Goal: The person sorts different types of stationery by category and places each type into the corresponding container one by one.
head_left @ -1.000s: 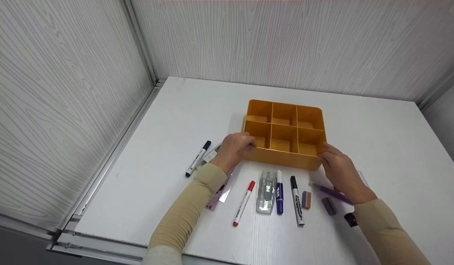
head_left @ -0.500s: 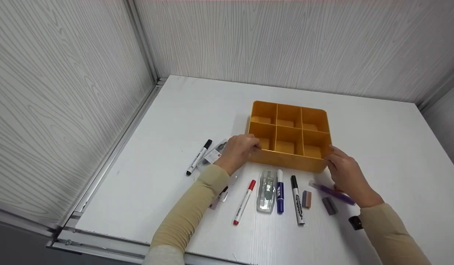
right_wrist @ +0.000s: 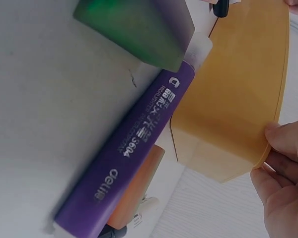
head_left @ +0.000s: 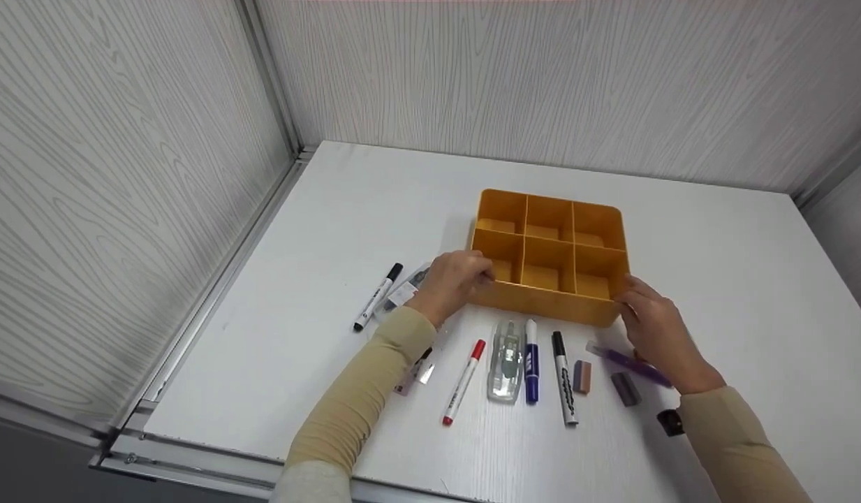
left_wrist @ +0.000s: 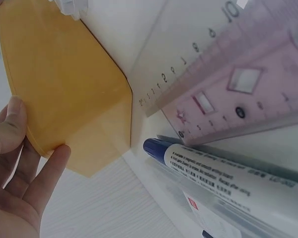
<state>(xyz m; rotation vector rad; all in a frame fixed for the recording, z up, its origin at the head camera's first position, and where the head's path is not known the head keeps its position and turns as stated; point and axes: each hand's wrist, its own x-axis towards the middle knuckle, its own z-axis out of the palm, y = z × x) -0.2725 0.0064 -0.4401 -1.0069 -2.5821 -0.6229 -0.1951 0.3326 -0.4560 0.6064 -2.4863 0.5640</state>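
Note:
A yellow-orange storage box (head_left: 542, 300) with six open-topped compartments in two rows stands on the white table, its compartments bare. My left hand (head_left: 454, 279) grips its near left corner, thumb and fingers over the rim. At the near right corner my right hand (head_left: 655, 334) pinches the rim the same way. The left wrist view shows a pink ruler (left_wrist: 223, 99) and a blue-capped marker (left_wrist: 208, 173) beside the box. Below the right hand lies a purple highlighter (right_wrist: 129, 144), its clear end close to the box wall.
In front of the box lie a red-capped marker (head_left: 464, 383), a clear case (head_left: 505, 363), a blue marker (head_left: 532, 363), a black-capped marker (head_left: 564, 378), an eraser (head_left: 582, 377), a dark block (head_left: 626, 389) and a small black object (head_left: 671, 422). Another black-capped marker (head_left: 378, 297) lies left.
Both hands have shifted the box slightly to the right, mostly in the first half second. Since then box and hands have hardly moved. The loose things stay where they were.

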